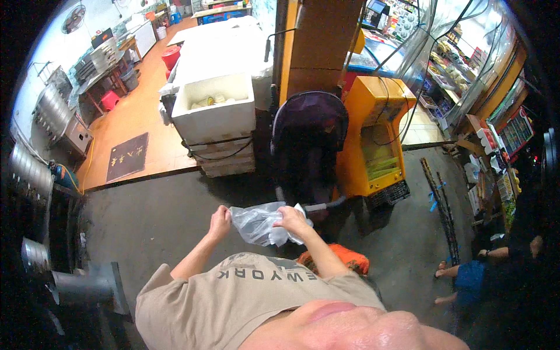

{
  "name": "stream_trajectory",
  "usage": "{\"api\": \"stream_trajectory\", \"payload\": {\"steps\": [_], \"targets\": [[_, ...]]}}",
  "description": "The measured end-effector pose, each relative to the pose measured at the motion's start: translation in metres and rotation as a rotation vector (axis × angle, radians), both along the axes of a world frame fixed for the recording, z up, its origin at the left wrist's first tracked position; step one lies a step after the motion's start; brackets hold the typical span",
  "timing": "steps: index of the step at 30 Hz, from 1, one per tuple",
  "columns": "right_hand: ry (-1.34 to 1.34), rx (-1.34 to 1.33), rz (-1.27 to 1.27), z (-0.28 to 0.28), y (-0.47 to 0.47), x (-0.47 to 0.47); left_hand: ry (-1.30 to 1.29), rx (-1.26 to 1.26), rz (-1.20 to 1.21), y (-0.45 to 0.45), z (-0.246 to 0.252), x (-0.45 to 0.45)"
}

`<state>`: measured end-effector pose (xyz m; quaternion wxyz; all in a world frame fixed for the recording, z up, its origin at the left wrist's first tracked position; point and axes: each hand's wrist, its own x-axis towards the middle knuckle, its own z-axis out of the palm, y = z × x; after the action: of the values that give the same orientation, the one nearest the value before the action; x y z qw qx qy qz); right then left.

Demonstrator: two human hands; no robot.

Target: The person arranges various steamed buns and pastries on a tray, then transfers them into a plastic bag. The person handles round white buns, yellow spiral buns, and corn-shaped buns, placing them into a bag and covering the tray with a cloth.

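Note:
A crumpled clear plastic bag (256, 225) is stretched between my two hands in front of my chest. My left hand (220, 222) pinches its edge at the picture's left side. At the other end my right hand (292, 220) grips the bag, along with some white material (302, 232) that looks like paper or more plastic. Just beyond the hands stands a dark stroller (309, 127) with a light grip on its frame. An orange cloth or bag (348, 258) lies below my right forearm.
An open white foam box (214, 118) with pale items inside stands on stacked boxes. Right of the stroller is a yellow arcade-style cabinet (380, 140). Long dark stalks (442, 210) lean at the right, near a seated person (472, 275). Metal steamers (33, 170) line the left.

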<state>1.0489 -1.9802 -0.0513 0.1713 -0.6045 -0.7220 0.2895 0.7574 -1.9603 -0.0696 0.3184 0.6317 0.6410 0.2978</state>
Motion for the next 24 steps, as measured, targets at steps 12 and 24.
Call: {"api": "stream_trajectory", "payload": {"steps": [12, 24], "targets": [[0.045, 0.505, 0.418, -0.014, -0.058, -0.316, 0.082, 0.212, -0.103, -0.259, -0.024, -0.269], [0.183, -0.035, 0.991, -0.105, -0.187, -0.741, -1.167, 0.219, 1.196, -0.524, -0.049, -0.55]]}}
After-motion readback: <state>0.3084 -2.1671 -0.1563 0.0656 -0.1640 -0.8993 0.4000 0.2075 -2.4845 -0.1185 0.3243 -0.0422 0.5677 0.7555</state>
